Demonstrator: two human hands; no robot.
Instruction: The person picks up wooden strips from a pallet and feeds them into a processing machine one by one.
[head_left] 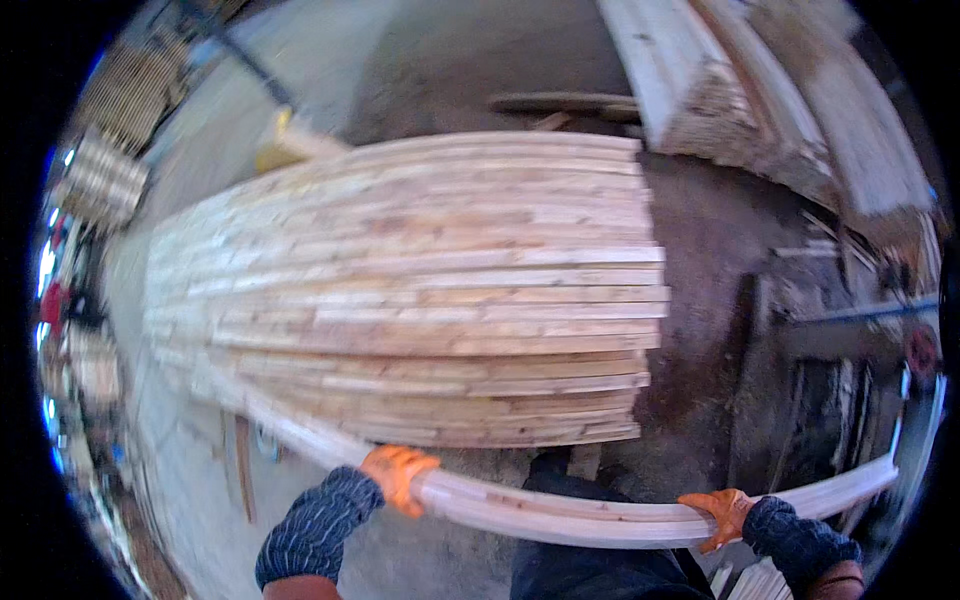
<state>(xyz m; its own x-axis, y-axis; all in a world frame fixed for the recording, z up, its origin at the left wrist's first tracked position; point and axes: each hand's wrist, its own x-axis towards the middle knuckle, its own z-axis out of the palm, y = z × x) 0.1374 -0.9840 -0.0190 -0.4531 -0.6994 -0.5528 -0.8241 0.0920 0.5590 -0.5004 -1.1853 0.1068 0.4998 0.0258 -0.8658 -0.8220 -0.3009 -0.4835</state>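
Note:
A long pale wooden plank lies across the front of my body, its curve coming from the fisheye view. It may be more than one strip held together; blur hides this. My left hand, in an orange glove, is wrapped round it left of my legs. My right hand, gloved alike, grips it nearer its right end, fingers over the top. The plank's far left part runs beside the lower left edge of a wide stack of wooden boards, whose right ends are slightly uneven.
Large piles of timber stand at the far right. Metal machinery with a red handwheel is on the right. Bundles of boards stand at the far left. Beyond the stack is a yellow object. Short wood pieces lie by my right leg.

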